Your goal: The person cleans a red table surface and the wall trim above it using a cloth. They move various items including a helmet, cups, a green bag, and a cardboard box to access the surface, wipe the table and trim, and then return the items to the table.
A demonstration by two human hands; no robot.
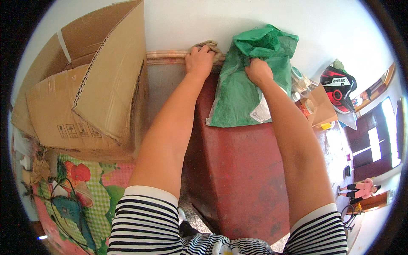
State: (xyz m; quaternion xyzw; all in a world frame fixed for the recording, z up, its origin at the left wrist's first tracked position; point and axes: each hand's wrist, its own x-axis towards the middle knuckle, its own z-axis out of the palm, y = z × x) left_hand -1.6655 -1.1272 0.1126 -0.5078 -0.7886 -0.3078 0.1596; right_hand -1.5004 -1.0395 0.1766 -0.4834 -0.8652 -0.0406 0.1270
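Observation:
My left hand (200,62) presses a crumpled brown cloth (211,45) onto a wooden rail (165,58) along the white wall. With its fingers bunched, my right hand (259,72) grips the upper part of a green plastic bag (237,95). That bag leans on the wall, and its lower part lies on a dark red, worn tabletop (248,169). A white label with writing is on the bag, partly covered by my right forearm. Behind the bag and my left arm, part of the rail is hidden.
At left stands a large cardboard box (105,105) with raised flaps. Below it, a teal corded power tool (68,207) lies on a patterned cloth (95,185). Jars (297,73), a brown paper bag (322,102) and a black-red bag (338,86) are at right. Farther off stands a person (363,189).

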